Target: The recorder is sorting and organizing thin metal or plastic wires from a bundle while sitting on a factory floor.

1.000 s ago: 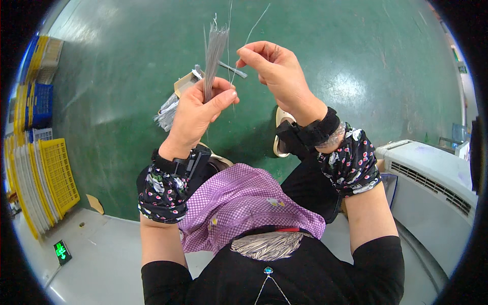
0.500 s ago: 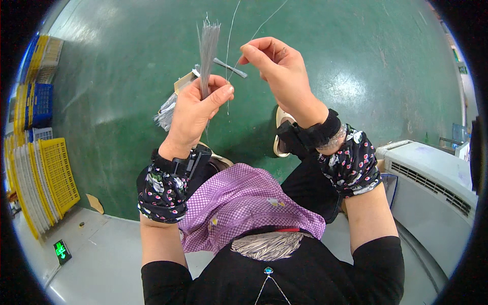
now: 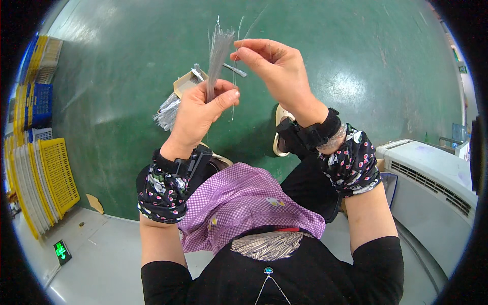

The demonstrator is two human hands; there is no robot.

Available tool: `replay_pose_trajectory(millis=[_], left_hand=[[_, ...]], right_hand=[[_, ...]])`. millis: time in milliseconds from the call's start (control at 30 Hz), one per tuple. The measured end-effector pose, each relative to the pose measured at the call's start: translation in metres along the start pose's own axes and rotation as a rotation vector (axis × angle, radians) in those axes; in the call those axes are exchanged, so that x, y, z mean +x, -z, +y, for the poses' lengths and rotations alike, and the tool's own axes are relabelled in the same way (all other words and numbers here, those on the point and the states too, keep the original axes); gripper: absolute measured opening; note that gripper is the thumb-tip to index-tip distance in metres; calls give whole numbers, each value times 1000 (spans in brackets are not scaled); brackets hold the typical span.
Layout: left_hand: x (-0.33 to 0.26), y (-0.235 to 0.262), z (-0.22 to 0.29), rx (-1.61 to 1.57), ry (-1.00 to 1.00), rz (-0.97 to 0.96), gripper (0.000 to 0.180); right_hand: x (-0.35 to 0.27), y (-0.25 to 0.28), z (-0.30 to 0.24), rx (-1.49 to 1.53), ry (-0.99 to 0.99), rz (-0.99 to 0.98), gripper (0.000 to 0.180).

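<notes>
My left hand [image 3: 206, 109] is closed round a bundle of thin grey wires [image 3: 220, 51], which stands upright and fans out a little at its top. Between its thumb and fingers it also pinches a fine loose strand that hangs below the thumb. Just right of the bundle, my right hand [image 3: 272, 66] has thumb and forefinger pressed together on a fine strand of wire [image 3: 248, 31]. The strand's upper ends stick up above those fingertips, faint and blurred. A smaller tied bundle [image 3: 235, 70] lies on the floor beyond the hands.
An open cardboard box [image 3: 184, 84] and a heap of grey wire bundles [image 3: 168, 113] lie on the green floor [image 3: 376, 66] beyond my left hand. Yellow, white and blue crates [image 3: 58, 173] are stacked at the left. A white vented unit [image 3: 432, 173] stands at the right.
My left hand and its bundle have moved slightly right, closer to the right hand. The right hand has shifted slightly left, and the long strands above it now reach less far up.
</notes>
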State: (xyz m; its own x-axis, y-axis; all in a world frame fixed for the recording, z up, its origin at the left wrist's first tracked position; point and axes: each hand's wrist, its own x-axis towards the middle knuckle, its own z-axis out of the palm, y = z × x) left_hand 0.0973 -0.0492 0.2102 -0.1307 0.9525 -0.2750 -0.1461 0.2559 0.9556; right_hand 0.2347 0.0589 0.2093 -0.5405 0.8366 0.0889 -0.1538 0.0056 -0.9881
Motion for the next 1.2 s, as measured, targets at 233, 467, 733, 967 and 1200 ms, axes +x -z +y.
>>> replay_pose_trajectory(millis=[233, 467, 733, 967, 1200], left_hand=[[1, 2, -3, -147, 15, 30, 21], [0, 1, -1, -183, 21, 2, 20], [-1, -2, -1, -206, -42, 78, 21], [2, 0, -1, -211, -57, 124, 22], [3, -1, -4, -67, -49, 65, 22]], right_hand=[[1, 0, 2, -19, 81, 83, 24], [-2, -3, 1, 167, -288, -51, 24], [-4, -2, -3, 159, -261, -11, 21], [-5, -5, -4, 123, -165, 5, 19], [-4, -4, -1, -28, -75, -15, 15]])
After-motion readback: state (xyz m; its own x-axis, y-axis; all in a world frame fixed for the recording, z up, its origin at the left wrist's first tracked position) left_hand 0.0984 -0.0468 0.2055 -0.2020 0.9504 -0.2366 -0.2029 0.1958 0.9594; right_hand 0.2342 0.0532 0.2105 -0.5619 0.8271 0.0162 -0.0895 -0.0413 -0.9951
